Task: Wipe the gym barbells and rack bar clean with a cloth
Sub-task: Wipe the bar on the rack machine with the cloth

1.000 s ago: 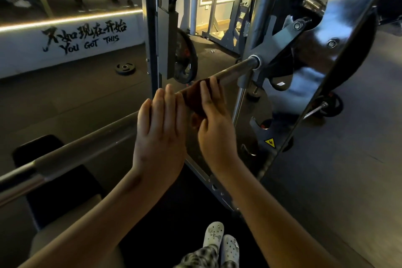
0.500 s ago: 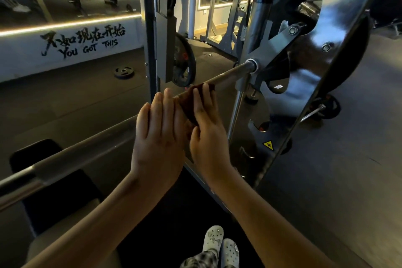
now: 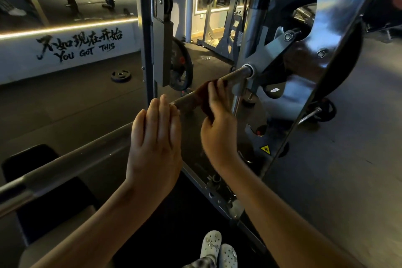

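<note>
Rightward along the bar (image 3: pixel 65 167) goes the right hand (image 3: pixel 217 135) with the cloth (image 3: pixel 203 100). Half a second back it sat against the left hand (image 3: pixel 154 143); now a short bare stretch of steel shows between them. The left hand has kept its place, fingers straight and together, laid flat over the top of the bar. The right hand's fingers curl over the dark red cloth, which wraps the bar near its right end, just short of the collar (image 3: pixel 248 70) where the bar meets the rack (image 3: pixel 252 28).

The step in hand looks like a stroke toward that collar. To do it well, the cloth should wrap as far round the bar as it can, so the underside is wiped too; whether it reaches underneath cannot be seen. A firm, even squeeze with a slight twist of the wrist would likely lift more grime. The stroke should run right up to the collar, where dirt probably gathers, with fingers kept clear of the bracket. Whether the long stretch at the bar's left end is already wiped cannot be told.
</note>
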